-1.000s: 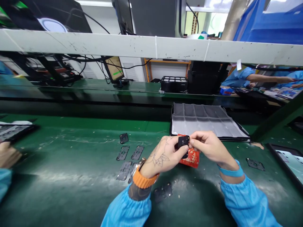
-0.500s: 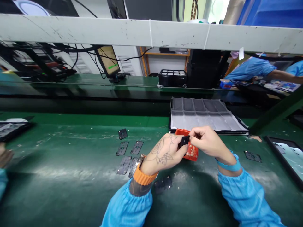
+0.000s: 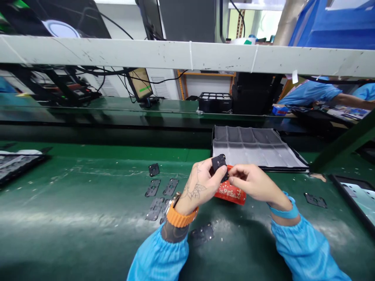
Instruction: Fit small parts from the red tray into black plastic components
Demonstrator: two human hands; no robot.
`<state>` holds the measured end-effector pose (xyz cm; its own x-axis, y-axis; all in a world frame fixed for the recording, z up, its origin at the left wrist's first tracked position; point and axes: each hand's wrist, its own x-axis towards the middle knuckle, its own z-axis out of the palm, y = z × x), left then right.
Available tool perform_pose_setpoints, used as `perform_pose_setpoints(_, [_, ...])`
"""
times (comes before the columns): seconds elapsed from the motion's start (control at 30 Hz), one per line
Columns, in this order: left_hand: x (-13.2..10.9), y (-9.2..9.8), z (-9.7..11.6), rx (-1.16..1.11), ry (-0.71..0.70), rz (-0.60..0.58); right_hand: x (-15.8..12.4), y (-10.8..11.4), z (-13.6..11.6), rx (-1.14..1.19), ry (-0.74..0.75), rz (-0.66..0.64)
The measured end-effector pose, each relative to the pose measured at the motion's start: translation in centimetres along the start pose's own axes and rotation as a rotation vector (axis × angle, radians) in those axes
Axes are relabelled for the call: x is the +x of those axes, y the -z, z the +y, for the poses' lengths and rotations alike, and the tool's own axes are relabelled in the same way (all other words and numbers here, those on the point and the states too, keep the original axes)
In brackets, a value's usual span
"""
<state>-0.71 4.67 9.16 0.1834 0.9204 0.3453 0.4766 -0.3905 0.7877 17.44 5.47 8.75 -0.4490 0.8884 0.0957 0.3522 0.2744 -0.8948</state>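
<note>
A small black plate [image 3: 219, 164] is gripped between the thumb and fingers of my left hand [image 3: 200, 182], tilted up over the red tray. My right hand [image 3: 252, 181] is just right of the plate, thumb and index finger pinched together; anything between them is too small to make out. Under both hands lies the red tray [image 3: 234, 196] with many tiny pale pieces in it. Several similar black plates lie on the green table left of my left hand, one of them a single plate [image 3: 154, 169]. Another dark plate [image 3: 202, 233] lies nearer me.
Behind the red tray lies a wide tray with a grey-white sheet [image 3: 249, 146]. One black plate [image 3: 315, 200] and a black-framed tray [image 3: 359, 195] are at right. A dark tray [image 3: 17, 166] is at left. A white shelf beam [image 3: 164, 54] crosses above.
My left hand has turned and lifted slightly, showing more of the black plate's face. My right fingers have come a little away from its top. The other person's hand at left is out of view.
</note>
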Motion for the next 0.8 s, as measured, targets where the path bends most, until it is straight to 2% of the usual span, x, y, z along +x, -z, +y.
perform_pose_setpoints(0.13, [-0.12,0.04,0.04,0.072,-0.054,0.032,-0.12,-0.35,-0.02,-0.059,-0.005,0.005])
perform_pose_setpoints(0.23, [-0.26,-0.09,0.1,0.12,-0.128,-0.003,0.03,-0.38,0.0,-0.093,0.009,0.049])
perform_pose_setpoints(0.33, [-0.4,-0.27,0.18,0.151,-0.171,-0.037,0.11,-0.36,0.02,-0.144,-0.007,0.041])
perform_pose_setpoints(0.5, [-0.59,-0.5,0.3,0.185,-0.168,-0.055,0.08,-0.57,0.02,-0.214,0.02,0.021])
perform_pose_setpoints(0.67, [-0.55,-0.64,0.33,0.183,-0.183,-0.017,0.16,-0.69,0.29,-0.289,0.118,0.095])
perform_pose_setpoints(0.8, [-0.42,-0.89,0.43,0.187,-0.115,0.03,0.44,-0.65,0.37,-0.265,0.127,0.142])
